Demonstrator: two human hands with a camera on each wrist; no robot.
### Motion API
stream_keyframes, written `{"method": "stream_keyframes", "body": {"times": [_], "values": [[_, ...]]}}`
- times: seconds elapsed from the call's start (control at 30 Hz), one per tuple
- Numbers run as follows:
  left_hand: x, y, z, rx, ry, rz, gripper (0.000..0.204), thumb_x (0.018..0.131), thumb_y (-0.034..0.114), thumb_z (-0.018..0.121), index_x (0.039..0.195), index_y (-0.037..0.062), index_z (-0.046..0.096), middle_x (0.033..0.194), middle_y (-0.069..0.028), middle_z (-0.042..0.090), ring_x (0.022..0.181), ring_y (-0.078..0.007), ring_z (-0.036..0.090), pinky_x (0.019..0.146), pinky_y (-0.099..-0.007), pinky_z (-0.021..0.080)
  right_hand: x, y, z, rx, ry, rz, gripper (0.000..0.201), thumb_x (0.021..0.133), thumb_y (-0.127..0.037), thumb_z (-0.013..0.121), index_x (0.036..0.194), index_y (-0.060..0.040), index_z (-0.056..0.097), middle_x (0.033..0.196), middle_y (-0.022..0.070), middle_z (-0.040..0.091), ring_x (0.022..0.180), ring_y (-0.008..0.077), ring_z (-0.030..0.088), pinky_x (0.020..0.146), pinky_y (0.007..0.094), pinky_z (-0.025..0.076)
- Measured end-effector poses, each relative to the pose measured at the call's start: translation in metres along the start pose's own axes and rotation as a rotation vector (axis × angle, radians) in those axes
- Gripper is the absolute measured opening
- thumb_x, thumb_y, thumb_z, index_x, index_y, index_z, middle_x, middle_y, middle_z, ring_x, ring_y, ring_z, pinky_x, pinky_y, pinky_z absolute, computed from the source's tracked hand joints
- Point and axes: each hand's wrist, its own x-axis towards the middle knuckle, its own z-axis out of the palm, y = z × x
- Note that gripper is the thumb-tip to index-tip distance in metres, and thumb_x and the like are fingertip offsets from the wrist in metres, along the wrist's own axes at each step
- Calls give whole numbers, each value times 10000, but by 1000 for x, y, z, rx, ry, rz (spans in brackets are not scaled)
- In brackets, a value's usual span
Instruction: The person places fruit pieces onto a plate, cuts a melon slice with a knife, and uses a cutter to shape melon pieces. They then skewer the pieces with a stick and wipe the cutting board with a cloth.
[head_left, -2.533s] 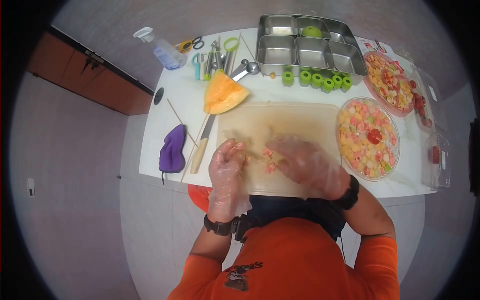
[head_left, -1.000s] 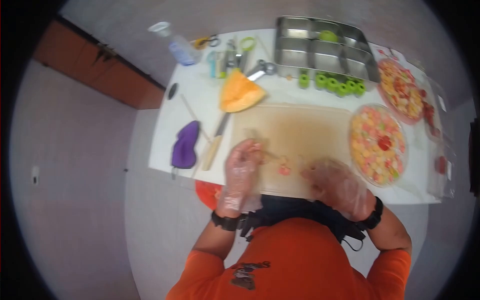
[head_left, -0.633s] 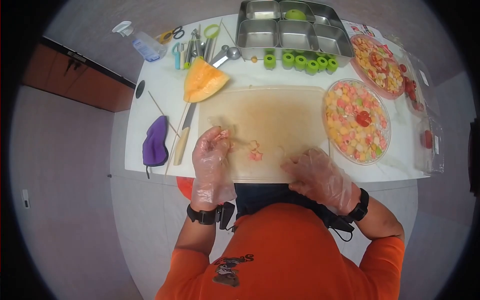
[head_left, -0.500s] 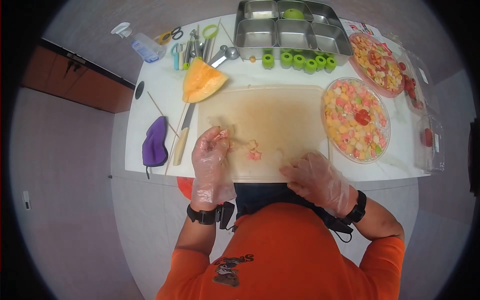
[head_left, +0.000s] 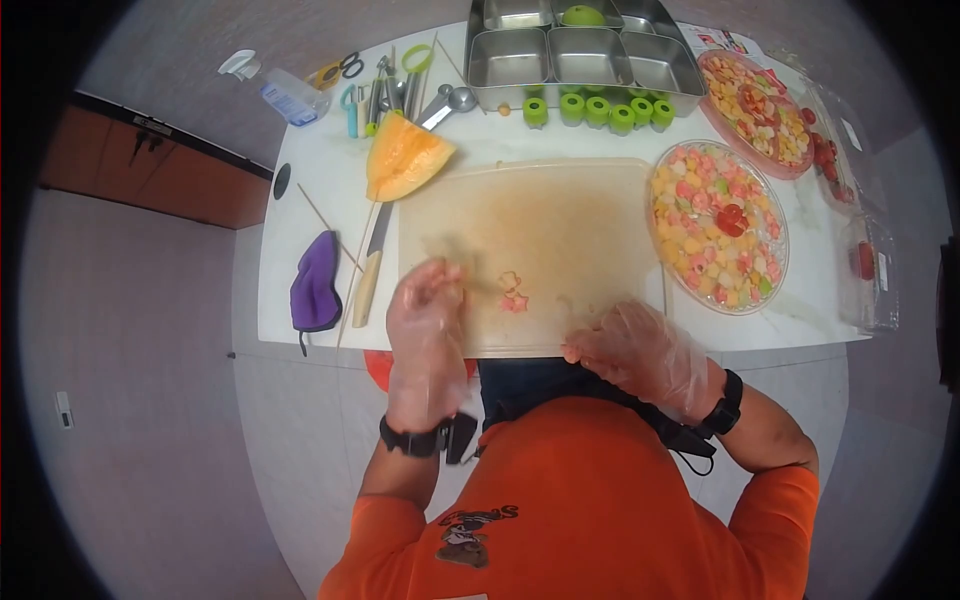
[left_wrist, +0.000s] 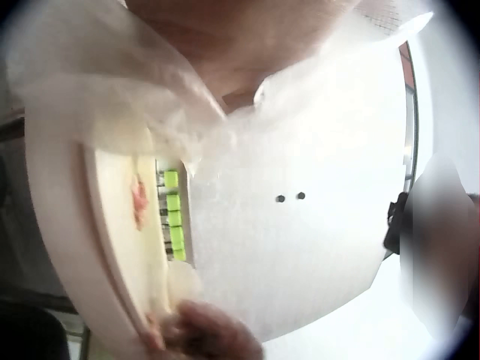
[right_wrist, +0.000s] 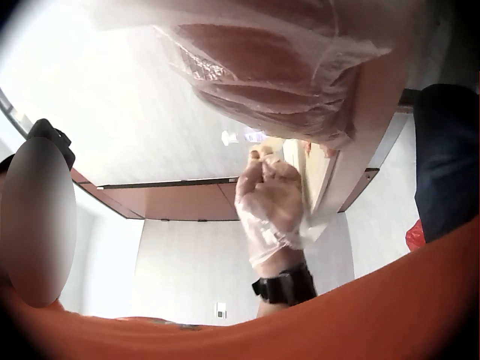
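The white surface (head_left: 350, 170) carries the cutting board (head_left: 560, 230). Metal tray (head_left: 590, 88): beyond the board's far edge. Fruit platter (head_left: 665, 190): just beside the board's right edge. Left hand (head_left: 425, 315): at the board's left side, fingers curled; whether it grips anything cannot be determined. Right hand (head_left: 640, 348): at the board's near edge, toward its right; grip likewise indeterminate. Melon wedge (head_left: 405, 160): at the board's far left corner. Pink fruit pieces (head_left: 513, 302): on the board, between the hands.

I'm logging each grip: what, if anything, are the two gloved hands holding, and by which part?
It cannot be told: anything small in the left hand or right hand is too unclear. The knife lies unheld.
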Motion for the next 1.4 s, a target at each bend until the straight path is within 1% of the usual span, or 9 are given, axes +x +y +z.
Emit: {"method": "stream_keyframes", "body": {"times": [0.1, 0.23, 0.37, 0.47, 0.53, 0.93, 1.17, 1.27, 1.4], "values": [[-51, 3, -29, -294, -483, -331, 311, 927, 4, 704, 1229, -5, 632, 1061, -168, 703, 810, -246, 716, 691, -408, 608, -4, 1, 3, 51, 40, -5, 146, 867, -83, 685, 977, -159, 628, 675, 56, 507, 669, 295, 526, 672, 414, 441], [-72, -16, -38, -76, -675, -949, 480, 999, 347, 680, 1338, 18, 594, 1202, -208, 690, 1087, -336, 700, 917, -425, 577, -1, 5, 4, 61, 22, -1, 175, 837, -109, 745, 983, -146, 655, 765, 38, 628, 724, 327, 577, 687, 437, 455], [-60, -64, -18, -179, -757, -993, 741, 999, 610, 556, 1399, -14, 543, 1321, -210, 648, 1169, -363, 666, 996, -445, 539, -5, 9, -3, 208, 4, -20, 279, 839, -105, 758, 1099, -143, 666, 773, 63, 594, 738, 257, 584, 756, 375, 489], [-56, -81, -3, -333, -844, -1012, 974, 935, 790, 441, 1442, -39, 500, 1411, -208, 595, 1254, -401, 614, 1052, -468, 505, -13, -13, -27, 472, 80, 438, 350, 879, -118, 760, 1210, -79, 653, 906, 53, 639, 856, 177, 610, 830, 310, 496], [-57, -85, 2, -414, -841, -1089, 1068, 891, 854, 410, 1477, -37, 464, 1424, -216, 580, 1277, -419, 594, 1079, -487, 488, -13, -22, -29, 1264, 347, 734, 362, 936, -131, 724, 1265, -19, 623, 1028, 31, 611, 974, 114, 572, 868, 268, 478], [-63, -76, 16, -462, -801, -975, 929, 961, 786, 369, 1534, 55, 401, 1458, -159, 541, 1291, -337, 593, 1096, -500, 490, -4, -34, 0, 790, 161, 520, 448, 977, -269, 682, 1300, 16, 562, 1156, 121, 651, 999, 157, 627, 872, 319, 527], [-66, -60, 21, -409, -710, -951, 889, 985, 764, 364, 1481, 32, 449, 1319, -156, 612, 1166, -276, 636, 1061, -444, 505, -9, -40, -12, 1280, 75, 617, 446, 1004, -340, 660, 1274, 7, 586, 1118, 118, 665, 1025, 162, 622, 897, 342, 524], [-60, -77, 4, -513, -836, -1046, 830, 979, 744, 429, 1310, -9, 531, 1309, -198, 583, 1186, -285, 609, 1031, -455, 522, -11, -30, -27, 1043, 469, 646, 357, 982, -271, 675, 1212, 0, 639, 1033, 46, 638, 934, 128, 593, 868, 292, 494], [-65, -64, -10, -929, -830, -1208, 866, 933, 791, 459, 1249, -9, 558, 1175, -179, 616, 1155, -297, 608, 1007, -411, 522, -17, -31, -27, 1106, 427, 799, 308, 943, -241, 710, 1158, -24, 670, 1008, 52, 651, 923, 133, 605, 838, 315, 504]]}}
